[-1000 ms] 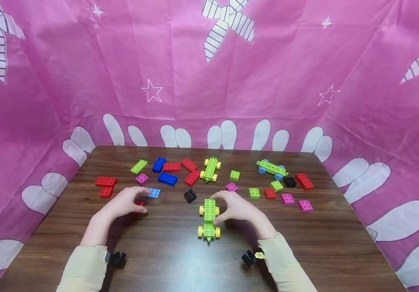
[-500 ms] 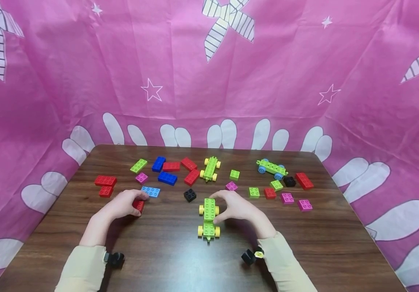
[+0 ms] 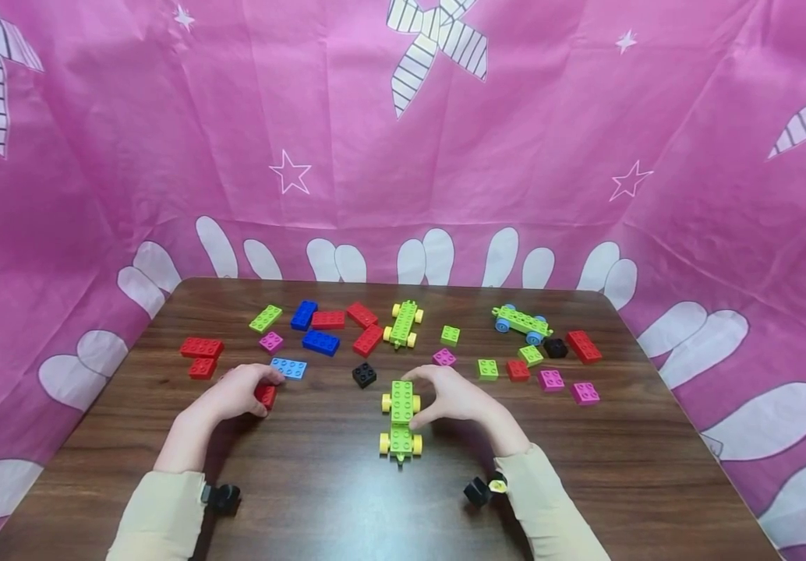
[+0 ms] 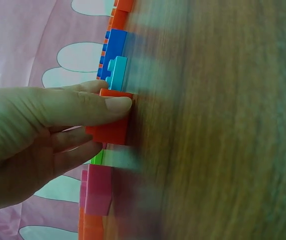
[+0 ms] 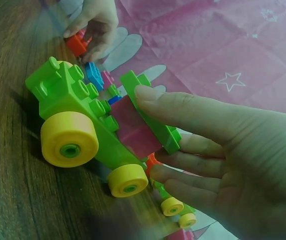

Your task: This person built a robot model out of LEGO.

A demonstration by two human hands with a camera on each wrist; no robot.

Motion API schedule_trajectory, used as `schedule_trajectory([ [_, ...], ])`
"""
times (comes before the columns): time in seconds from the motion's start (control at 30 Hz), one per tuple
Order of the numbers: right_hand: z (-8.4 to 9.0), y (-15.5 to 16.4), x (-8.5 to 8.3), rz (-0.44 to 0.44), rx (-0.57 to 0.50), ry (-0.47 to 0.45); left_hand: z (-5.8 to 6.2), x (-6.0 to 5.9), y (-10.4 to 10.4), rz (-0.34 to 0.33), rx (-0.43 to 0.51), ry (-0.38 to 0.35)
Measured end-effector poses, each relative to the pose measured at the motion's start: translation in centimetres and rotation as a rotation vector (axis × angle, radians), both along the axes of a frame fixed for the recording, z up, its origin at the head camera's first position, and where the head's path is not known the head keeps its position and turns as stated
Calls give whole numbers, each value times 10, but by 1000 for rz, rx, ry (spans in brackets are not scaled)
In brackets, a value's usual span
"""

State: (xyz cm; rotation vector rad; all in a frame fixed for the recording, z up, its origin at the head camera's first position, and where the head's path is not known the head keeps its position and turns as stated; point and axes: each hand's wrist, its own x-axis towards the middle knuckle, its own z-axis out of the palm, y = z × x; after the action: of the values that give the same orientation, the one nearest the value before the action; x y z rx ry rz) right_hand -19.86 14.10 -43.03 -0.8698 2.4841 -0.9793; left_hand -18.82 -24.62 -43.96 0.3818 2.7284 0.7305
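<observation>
Writing: none readable on any brick.
Left hand (image 3: 238,392): fingers curled round a small red brick (image 3: 266,395), pinching it against the table (image 3: 319,499).
Near left: light blue plate (image 3: 288,368) just beyond the fingertips; red pair (image 3: 201,354) further left.
Right hand (image 3: 455,396): thumb and fingers curved, gripping the green wheeled car (image 3: 401,418) at table centre.
Between the hands: black brick (image 3: 364,375).
Far right: blue-wheeled chassis (image 3: 521,323), loose bricks.
Surface: dark wood.
Surround: pink cloth (image 3: 543,132) with stars.
</observation>
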Motion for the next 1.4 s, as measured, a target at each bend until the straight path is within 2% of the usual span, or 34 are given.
schedule_trajectory([
  [0.47, 0, 1, 1, -5, -16, -15, 2, 4, -2, 12, -11, 12],
  [0.7, -2, 2, 0, -4, -23, -21, 8, 1, 3, -12, 29, 77],
  [1.0, -7, 3, -3, 6, -41, -41, 30, -1, 29, -37, 120, 150],
  [1.2, -9, 3, -6, 7, -46, -52, 42, -1, 52, -82, 192, 203],
  [1.4, -10, 3, -6, 0, -44, -52, 49, -3, 80, -122, 224, 259],
])
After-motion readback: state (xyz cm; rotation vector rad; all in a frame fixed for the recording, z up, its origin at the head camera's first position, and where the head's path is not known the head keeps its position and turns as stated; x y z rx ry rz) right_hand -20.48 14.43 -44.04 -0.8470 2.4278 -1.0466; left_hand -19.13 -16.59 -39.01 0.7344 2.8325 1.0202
